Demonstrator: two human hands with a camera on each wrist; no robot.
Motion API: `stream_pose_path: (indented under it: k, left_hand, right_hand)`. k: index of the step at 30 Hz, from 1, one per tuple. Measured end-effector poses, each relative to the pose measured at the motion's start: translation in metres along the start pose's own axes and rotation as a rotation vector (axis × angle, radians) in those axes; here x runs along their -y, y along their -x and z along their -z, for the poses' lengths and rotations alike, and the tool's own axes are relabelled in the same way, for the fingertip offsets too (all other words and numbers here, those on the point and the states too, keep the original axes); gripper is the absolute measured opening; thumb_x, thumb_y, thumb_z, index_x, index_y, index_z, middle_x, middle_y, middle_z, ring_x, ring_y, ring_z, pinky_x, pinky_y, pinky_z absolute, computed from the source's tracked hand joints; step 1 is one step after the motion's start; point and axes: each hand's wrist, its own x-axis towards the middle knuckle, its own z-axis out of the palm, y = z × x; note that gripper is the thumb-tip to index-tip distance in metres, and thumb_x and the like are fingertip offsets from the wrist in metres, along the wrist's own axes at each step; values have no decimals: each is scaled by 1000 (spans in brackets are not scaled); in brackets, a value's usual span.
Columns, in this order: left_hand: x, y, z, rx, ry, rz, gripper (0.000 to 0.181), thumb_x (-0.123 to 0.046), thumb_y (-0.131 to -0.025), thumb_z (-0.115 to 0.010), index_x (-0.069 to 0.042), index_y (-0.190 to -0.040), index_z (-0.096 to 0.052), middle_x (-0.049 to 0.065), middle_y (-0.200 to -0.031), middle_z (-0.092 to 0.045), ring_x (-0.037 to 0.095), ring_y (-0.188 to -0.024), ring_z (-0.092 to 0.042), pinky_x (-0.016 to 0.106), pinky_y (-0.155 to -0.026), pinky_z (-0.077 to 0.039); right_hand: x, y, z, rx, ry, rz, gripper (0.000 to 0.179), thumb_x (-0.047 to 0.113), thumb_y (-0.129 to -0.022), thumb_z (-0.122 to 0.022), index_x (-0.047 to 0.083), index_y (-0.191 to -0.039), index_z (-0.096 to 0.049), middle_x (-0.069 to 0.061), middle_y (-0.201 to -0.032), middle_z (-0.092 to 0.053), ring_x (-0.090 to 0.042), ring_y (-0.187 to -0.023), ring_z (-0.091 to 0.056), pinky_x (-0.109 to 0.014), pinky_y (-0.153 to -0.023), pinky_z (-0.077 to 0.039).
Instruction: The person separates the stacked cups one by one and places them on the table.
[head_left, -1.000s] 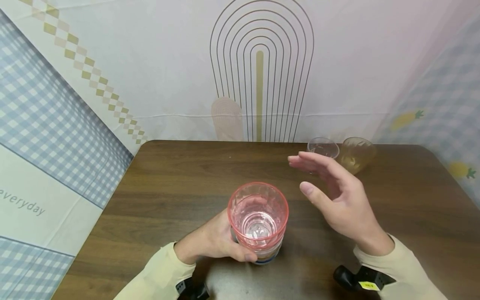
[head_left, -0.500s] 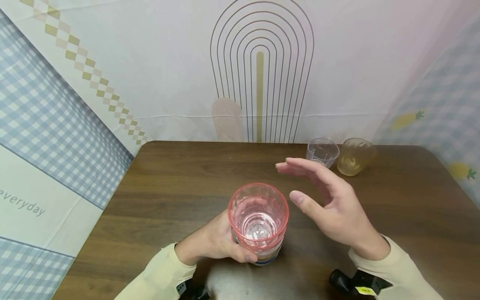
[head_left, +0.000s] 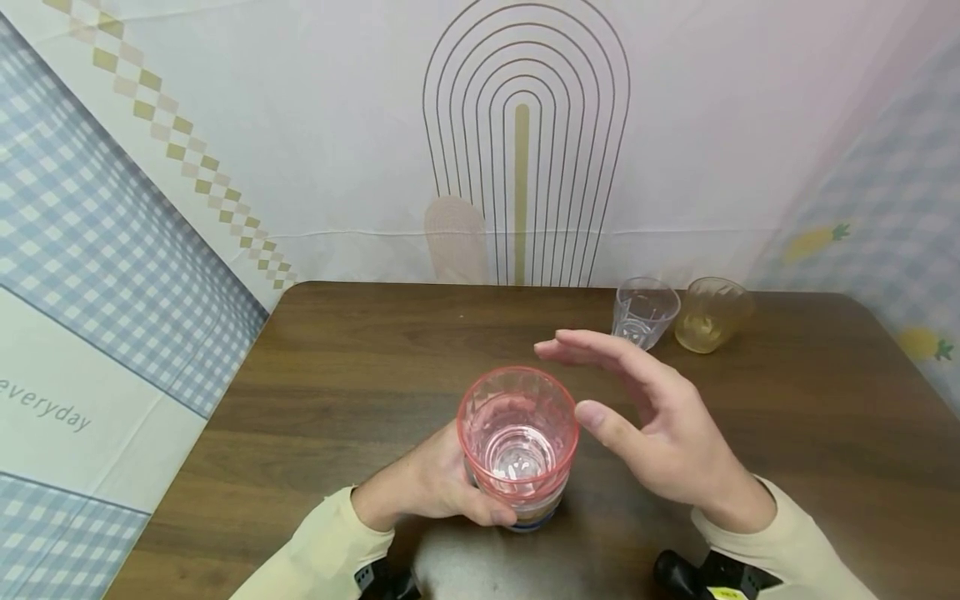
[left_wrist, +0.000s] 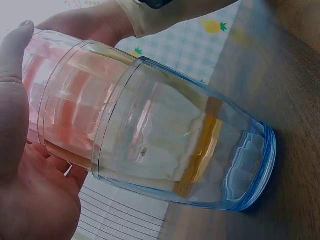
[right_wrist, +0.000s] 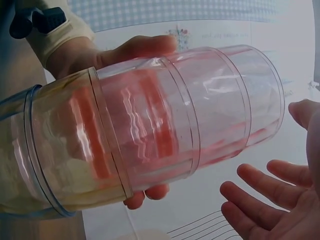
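A tall stack of nested plastic cups [head_left: 517, 425] is upright in front of me in the head view. My left hand [head_left: 442, 483] grips its side, thumb in front and fingers behind. A blue-tinted cup [left_wrist: 255, 175] forms the base in the left wrist view, at or just over the tabletop; amber, pink and clear tints show higher up. The rim seen from above is pink. To the right of that rim is my right hand [head_left: 652, 425], its fingers extended and thumb apart, holding nothing. In the right wrist view a gap separates its fingers [right_wrist: 265, 190] from the stack.
A clear cup [head_left: 645, 312] and a yellowish cup [head_left: 708, 312] stand side by side at the back right of the brown wooden table [head_left: 360, 333]. Patterned cloth [head_left: 337, 125] hangs behind the table and along both sides.
My right hand has moved left and toward me, closer to the stack, uncovering more of the two cups at the back. The left hand and the stack have stayed in place.
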Motion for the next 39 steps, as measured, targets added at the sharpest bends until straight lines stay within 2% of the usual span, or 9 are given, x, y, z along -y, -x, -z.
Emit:
stream_pose_path:
  k: [4, 13, 20, 24, 32, 39]
  left_hand:
    - [1, 0, 0, 3, 0, 18, 94, 3, -72, -87, 7, -153, -40, 31, -144, -58, 19, -135, -61, 39, -125, -46]
    - [2, -1, 0, -1, -27, -1, 96, -1, -72, -89, 5, -155, -39, 29, -146, -58, 19, -137, -60, 39, -127, -44]
    - [2, 0, 0, 4, -39, -26, 98, -4, -75, -90, 4, -157, -38, 28, -148, -58, 21, -139, -59, 40, -127, -45]
    - [3, -1, 1, 4, -44, -24, 99, -2, -74, -90, 4, -157, -38, 28, -148, -58, 21, -139, -59, 40, -127, -44]
    - [3, -3, 1, 24, -22, -36, 100, 1, -75, -89, 2, -159, -36, 28, -150, -57, 22, -141, -58, 42, -128, -44]
    - [2, -4, 1, 29, -27, -40, 99, -4, -76, -90, 1, -159, -36, 26, -149, -58, 23, -140, -58, 42, -127, -45]
  right_hand:
    - [-1, 1, -1, 18, -24, 18, 54, -7, -97, -70, -8, -148, -55, -15, -138, -73, -18, -136, -66, -26, -119, -48]
    - [-4, 2, -5, 53, -73, 64, 55, 5, -102, -71, -11, -150, -51, -16, -141, -71, -20, -138, -65, -28, -123, -46]
    - [-8, 2, -9, 88, -118, 138, 68, 25, -105, -72, -17, -151, -45, -19, -145, -68, -22, -141, -62, -29, -124, -45]
    - [-8, 2, -9, 103, -121, 138, 77, 33, -103, -74, -16, -153, -42, -20, -148, -66, -22, -144, -60, -29, -126, -43]
    - [-8, 2, -11, 157, -127, 116, 91, 28, -93, -87, -15, -156, -38, -21, -153, -61, -23, -147, -56, -29, -127, -41]
    - [-8, -1, -16, 197, -101, 93, 98, 24, -86, -93, -11, -159, -37, -20, -154, -60, -23, -145, -57, -27, -125, -43]
